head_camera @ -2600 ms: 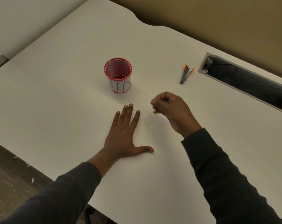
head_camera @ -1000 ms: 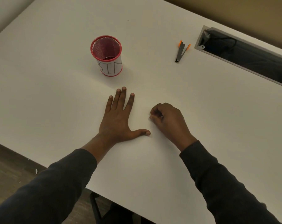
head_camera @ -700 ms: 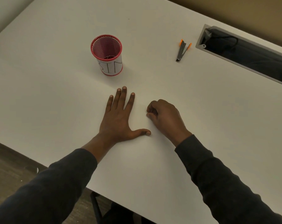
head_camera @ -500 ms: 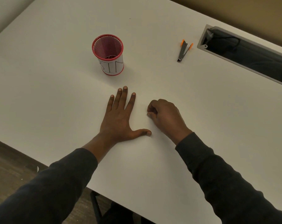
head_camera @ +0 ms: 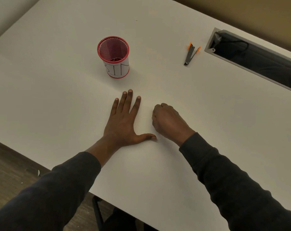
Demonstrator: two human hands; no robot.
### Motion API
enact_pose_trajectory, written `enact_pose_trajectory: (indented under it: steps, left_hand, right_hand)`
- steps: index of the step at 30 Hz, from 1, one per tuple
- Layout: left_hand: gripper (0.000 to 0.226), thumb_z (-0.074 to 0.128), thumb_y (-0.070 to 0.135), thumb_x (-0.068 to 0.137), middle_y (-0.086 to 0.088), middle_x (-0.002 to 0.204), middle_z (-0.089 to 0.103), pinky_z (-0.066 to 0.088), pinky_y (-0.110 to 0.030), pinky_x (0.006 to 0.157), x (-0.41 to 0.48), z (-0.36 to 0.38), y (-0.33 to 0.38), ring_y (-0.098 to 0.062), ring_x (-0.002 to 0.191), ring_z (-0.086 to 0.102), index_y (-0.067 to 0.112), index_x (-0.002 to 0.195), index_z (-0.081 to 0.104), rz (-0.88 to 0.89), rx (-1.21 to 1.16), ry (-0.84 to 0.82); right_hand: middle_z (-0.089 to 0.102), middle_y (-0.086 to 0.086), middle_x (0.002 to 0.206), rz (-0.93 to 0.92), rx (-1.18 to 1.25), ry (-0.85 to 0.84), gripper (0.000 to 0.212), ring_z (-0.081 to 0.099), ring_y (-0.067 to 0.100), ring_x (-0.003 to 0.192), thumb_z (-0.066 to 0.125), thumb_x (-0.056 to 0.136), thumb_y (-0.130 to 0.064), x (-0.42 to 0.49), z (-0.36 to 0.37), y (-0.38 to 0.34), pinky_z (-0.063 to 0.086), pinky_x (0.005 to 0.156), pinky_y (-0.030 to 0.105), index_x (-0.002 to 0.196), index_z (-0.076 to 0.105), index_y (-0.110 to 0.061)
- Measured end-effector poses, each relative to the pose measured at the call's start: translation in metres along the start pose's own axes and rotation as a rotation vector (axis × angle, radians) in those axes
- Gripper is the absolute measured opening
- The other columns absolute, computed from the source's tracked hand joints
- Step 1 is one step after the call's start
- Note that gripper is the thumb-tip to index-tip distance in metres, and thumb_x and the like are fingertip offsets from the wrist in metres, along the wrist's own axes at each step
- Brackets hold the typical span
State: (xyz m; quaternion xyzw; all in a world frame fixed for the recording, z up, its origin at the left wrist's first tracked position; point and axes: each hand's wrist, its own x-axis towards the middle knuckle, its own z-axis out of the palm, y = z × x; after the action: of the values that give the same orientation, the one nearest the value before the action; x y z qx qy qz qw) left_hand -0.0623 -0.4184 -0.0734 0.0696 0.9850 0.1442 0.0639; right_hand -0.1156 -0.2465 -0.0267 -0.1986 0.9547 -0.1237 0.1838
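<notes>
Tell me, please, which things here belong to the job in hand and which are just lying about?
Job: left hand flat on white table; right hand curled beside it; probably red mesh cup marked BIN.
Lying about: orange-tipped metal tool; cable tray.

We're seeing a plain white tabletop (head_camera: 58, 97). We're logging the mesh cup (head_camera: 113, 55) as red with a fine grid pattern, plus a white label with black hand-drawn letters. We're reading the clip tool (head_camera: 190, 55) as dark grey with orange tips. We're noting charcoal sleeves (head_camera: 233, 180), a brown wood-grain floor (head_camera: 8, 164) and a grey-rimmed black cable slot (head_camera: 210, 41).
</notes>
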Motion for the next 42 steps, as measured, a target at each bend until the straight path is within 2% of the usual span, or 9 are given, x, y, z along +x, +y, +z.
enact_pose_trajectory:
  steps: [5,8,13,18,21,25,30,36,42]
  left_hand:
    - [0.141,0.033,0.106,0.064,-0.013,0.173,-0.016,0.003,-0.055,0.13,0.0,-0.001,0.0,-0.03,0.16,-0.016,0.016,0.166,-0.003,0.001,-0.004,0.0]
    - [0.141,0.032,0.106,0.063,-0.012,0.173,-0.018,0.003,-0.055,0.13,0.0,-0.002,0.001,-0.029,0.16,-0.018,0.017,0.166,-0.004,-0.002,-0.001,-0.01]
    - [0.141,0.028,0.107,0.062,-0.011,0.172,-0.02,0.003,-0.055,0.13,0.001,-0.002,0.0,-0.029,0.159,-0.02,0.018,0.166,-0.006,-0.007,0.007,-0.027]
    - [0.142,0.028,0.108,0.062,-0.011,0.172,-0.02,0.003,-0.055,0.13,0.001,-0.002,0.0,-0.029,0.159,-0.02,0.017,0.166,-0.006,-0.007,0.003,-0.024]
    - [0.142,0.03,0.107,0.062,-0.011,0.172,-0.02,0.003,-0.055,0.13,0.001,-0.001,0.001,-0.029,0.159,-0.02,0.017,0.166,-0.007,-0.007,0.008,-0.027]
    - [0.142,0.028,0.108,0.062,-0.012,0.173,-0.018,0.003,-0.055,0.131,0.002,0.0,0.0,-0.029,0.16,-0.018,0.017,0.166,-0.006,-0.005,0.0,-0.018]
    - [0.14,0.03,0.107,0.063,-0.012,0.173,-0.017,0.002,-0.054,0.131,0.001,0.0,-0.001,-0.03,0.16,-0.017,0.018,0.166,-0.005,-0.004,-0.001,-0.006]
    - [0.14,0.032,0.106,0.063,-0.012,0.173,-0.018,0.001,-0.053,0.131,0.001,-0.001,0.0,-0.029,0.16,-0.018,0.017,0.166,-0.005,-0.007,-0.002,-0.011]
    - [0.141,0.03,0.106,0.063,-0.013,0.172,-0.019,0.001,-0.054,0.131,0.001,-0.001,0.0,-0.029,0.16,-0.019,0.018,0.166,-0.006,-0.012,0.007,-0.019]
  right_hand:
    - [0.063,-0.005,0.079,0.192,0.569,-0.021,0.015,0.057,0.008,0.067,0.054,0.095,-0.023,-0.002,-0.022,0.02,0.042,0.055,0.013,0.091,0.064,-0.011]
    - [0.067,0.004,0.084,0.312,1.013,-0.036,0.015,0.063,0.015,0.076,0.056,0.096,-0.017,-0.004,-0.028,0.033,0.055,0.07,0.028,0.091,0.068,-0.008]
    - [0.065,0.009,0.084,0.406,1.4,-0.055,0.014,0.062,0.017,0.076,0.053,0.097,-0.004,-0.006,-0.034,0.038,0.055,0.07,0.029,0.092,0.066,-0.003]
    - [0.071,0.006,0.085,0.316,1.014,-0.041,0.007,0.065,0.014,0.075,0.061,0.091,-0.008,-0.006,-0.024,0.037,0.055,0.068,0.025,0.09,0.069,-0.009]
    - [0.071,-0.006,0.079,0.211,0.702,-0.014,0.006,0.064,0.007,0.067,0.064,0.091,-0.016,-0.006,-0.019,0.029,0.049,0.062,0.017,0.089,0.07,-0.019]
    - [0.068,-0.014,0.089,0.041,0.421,0.032,0.023,0.059,-0.001,0.077,0.053,0.094,-0.007,-0.009,-0.02,0.019,0.039,0.066,0.004,0.096,0.072,-0.02]
    - [0.07,0.0,0.099,-0.107,0.195,0.134,0.023,0.062,0.016,0.09,0.052,0.095,-0.005,-0.012,-0.008,0.012,0.046,0.077,0.022,0.105,0.07,-0.015]
    - [0.07,-0.001,0.101,-0.099,0.296,0.203,0.026,0.063,0.014,0.092,0.051,0.095,-0.003,-0.013,-0.008,0.015,0.048,0.082,0.021,0.109,0.069,-0.015]
    - [0.063,-0.006,0.099,-0.009,0.441,0.176,0.021,0.058,0.005,0.089,0.06,0.093,-0.007,-0.013,-0.007,0.016,0.042,0.076,0.005,0.104,0.068,-0.023]
